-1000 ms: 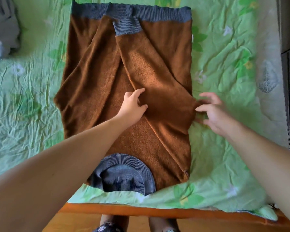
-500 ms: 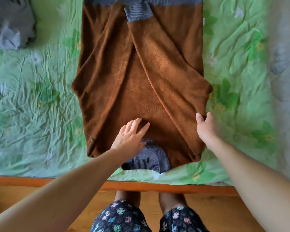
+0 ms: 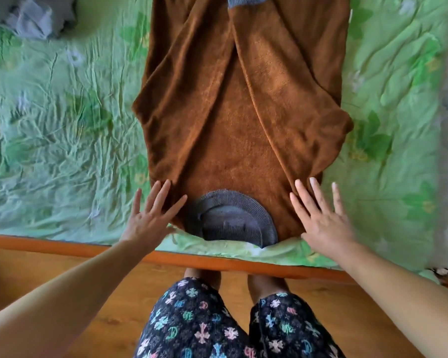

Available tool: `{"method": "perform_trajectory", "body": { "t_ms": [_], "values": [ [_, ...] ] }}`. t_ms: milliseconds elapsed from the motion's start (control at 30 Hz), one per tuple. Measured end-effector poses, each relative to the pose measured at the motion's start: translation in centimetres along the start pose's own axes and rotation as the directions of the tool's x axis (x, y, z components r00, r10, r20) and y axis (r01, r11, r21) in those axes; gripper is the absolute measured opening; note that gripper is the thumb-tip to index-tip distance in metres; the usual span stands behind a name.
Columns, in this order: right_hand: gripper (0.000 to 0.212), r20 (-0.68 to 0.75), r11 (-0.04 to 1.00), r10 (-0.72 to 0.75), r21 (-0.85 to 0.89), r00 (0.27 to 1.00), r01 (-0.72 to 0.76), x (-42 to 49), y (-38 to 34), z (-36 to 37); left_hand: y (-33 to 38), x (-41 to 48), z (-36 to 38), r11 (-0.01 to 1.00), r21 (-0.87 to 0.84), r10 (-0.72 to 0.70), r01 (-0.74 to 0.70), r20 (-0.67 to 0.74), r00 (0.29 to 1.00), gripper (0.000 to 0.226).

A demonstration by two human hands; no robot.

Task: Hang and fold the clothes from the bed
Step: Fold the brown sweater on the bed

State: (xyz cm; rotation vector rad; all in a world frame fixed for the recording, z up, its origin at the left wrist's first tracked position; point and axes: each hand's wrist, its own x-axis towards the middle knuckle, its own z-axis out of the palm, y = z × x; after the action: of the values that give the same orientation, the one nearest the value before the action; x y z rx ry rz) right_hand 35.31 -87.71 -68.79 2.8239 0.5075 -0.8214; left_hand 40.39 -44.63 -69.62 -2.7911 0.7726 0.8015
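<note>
The sweater point(image 3: 243, 112) is touched at its near corners, by the bed point(image 3: 62, 151) edge, by the flat, spread left hand point(image 3: 150, 218) at 7 o'clock and right hand point(image 3: 323, 220) at 5.

sweater point(image 3: 238, 120) cut off by top edge, hem unseen | grey cuff point(image 3: 247, 0) half shown at top edge | grey clothes point(image 3: 31, 16) cropped at top-left corner, kind not determined | left grip point(image 3: 150, 218) blurred, contact with sweater not determined | bed point(image 3: 62, 140) cut by both side edges
</note>
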Motion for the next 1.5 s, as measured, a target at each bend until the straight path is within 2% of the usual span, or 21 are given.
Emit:
{"method": "perform_trajectory", "body": {
  "t_ms": [133,200,233,367,433,500,567,600,667,733,767,833,867,933,1000,1100,1200,1267,1400,1433,1500],
  "values": [
    [0.058,-0.156,0.988,-0.153,-0.045,0.976,0.148,0.8,0.1,-0.3,-0.6,1.7,0.0,0.988,-0.087,0.122,-0.131,-0.1,0.988,0.066],
    [0.031,-0.196,0.984,-0.173,-0.068,0.965,0.163,0.9,0.2,-0.7,-1.0,2.1,-0.5,0.983,-0.102,0.14,-0.153,-0.128,0.982,0.055],
    [0.027,-0.183,0.985,-0.166,-0.069,0.969,0.155,1.0,0.1,-1.0,-1.2,2.1,-0.7,0.981,-0.114,0.14,-0.156,-0.132,0.981,0.053],
    [0.031,-0.117,0.99,-0.138,0.019,0.983,0.142,2.3,-0.2,-3.5,-2.6,2.5,-2.9,0.974,-0.158,0.147,-0.164,-0.113,0.983,0.056],
    [0.026,0.009,0.991,-0.122,0.063,0.992,0.122,3.6,0.0,-6.6,-3.8,3.5,-5.4,0.962,-0.169,0.191,-0.215,-0.145,0.971,0.048],
    [0.025,0.102,0.993,-0.043,0.112,0.994,0.031,5.5,1.7,-10.7,-5.3,5.3,-9.2,0.952,-0.176,0.213,-0.252,-0.212,0.954,0.036],
    [0.022,0.108,0.988,0.059,0.136,0.992,-0.073,8.0,4.8,-14.8,-7.4,8.3,-14.0,0.952,-0.157,0.211,-0.263,-0.29,0.934,0.032],
    [0.021,0.086,0.979,0.127,0.152,0.988,-0.139,9.6,6.6,-16.9,-8.5,10.3,-16.3,0.96,-0.156,0.176,-0.233,-0.312,0.934,0.037],
    [0.032,-0.104,0.938,0.286,0.232,0.952,-0.257,12.9,10.3,-20.1,-10.7,14.8,-20.4,0.981,-0.189,-0.021,-0.048,-0.348,0.937,0.054],
    [0.052,-0.289,0.909,0.413,0.187,0.863,-0.372,15.8,12.9,-21.9,-12.0,19.0,-23.2,0.965,-0.209,-0.219,0.155,-0.329,0.919,0.07],
    [0.06,-0.335,0.9,0.435,0.144,0.836,-0.411,17.1,13.3,-22.3,-11.9,20.5,-23.7,0.959,-0.18,-0.265,0.217,-0.315,0.911,0.074],
    [0.054,-0.359,0.929,0.369,0.137,0.857,-0.343,19.0,12.2,-22.2,-10.2,22.0,-23.4,0.968,-0.134,-0.244,0.211,-0.313,0.918,0.074],
    [0.047,-0.32,0.95,0.309,0.143,0.896,-0.277,19.5,11.0,-21.4,-9.0,22.1,-22.4,0.98,-0.112,-0.193,0.166,-0.308,0.932,0.072],
    [0.047,-0.15,0.984,0.165,0.084,0.975,-0.154,19.5,8.1,-19.0,-6.7,21.3,-18.9,0.998,-0.012,-0.066,0.065,-0.254,0.965,0.068],
    [0.048,-0.043,0.995,0.086,-0.049,0.995,-0.088,18.6,5.8,-15.8,-5.6,20.0,-15.1,0.996,0.086,-0.018,0.03,-0.134,0.991,0.081],
    [0.043,-0.069,0.981,0.126,-0.141,0.99,-0.135,18.4,5.1,-12.7,-6.2,19.0,-11.6,0.989,0.144,-0.031,0.038,-0.051,0.998,0.1],
    [0.029,-0.091,0.969,0.151,-0.186,0.984,-0.165,18.9,4.7,-12.7,-6.2,18.9,-11.2,0.986,0.161,-0.009,0.03,-0.129,0.992,0.07],
    [0.027,-0.018,0.979,0.136,-0.152,0.991,-0.137,18.4,4.4,-13.5,-6.0,18.7,-11.9,0.995,0.098,-0.009,0.023,-0.145,0.989,0.055],
    [0.031,0.178,0.999,0.051,-0.009,0.983,-0.051,15.5,4.5,-15.0,-5.4,15.9,-12.7,0.999,-0.009,0.045,-0.047,-0.165,0.985,0.05],
    [0.032,0.248,0.999,0.024,0.025,0.969,-0.031,14.2,4.3,-15.1,-4.9,14.6,-12.4,0.996,-0.027,0.082,-0.087,-0.135,0.987,0.051],
    [0.037,0.374,0.996,-0.047,0.083,0.926,0.017,11.1,3.6,-14.4,-3.6,11.4,-11.3,0.987,-0.066,0.15,-0.148,0.026,0.988,0.057]
  ]
}}
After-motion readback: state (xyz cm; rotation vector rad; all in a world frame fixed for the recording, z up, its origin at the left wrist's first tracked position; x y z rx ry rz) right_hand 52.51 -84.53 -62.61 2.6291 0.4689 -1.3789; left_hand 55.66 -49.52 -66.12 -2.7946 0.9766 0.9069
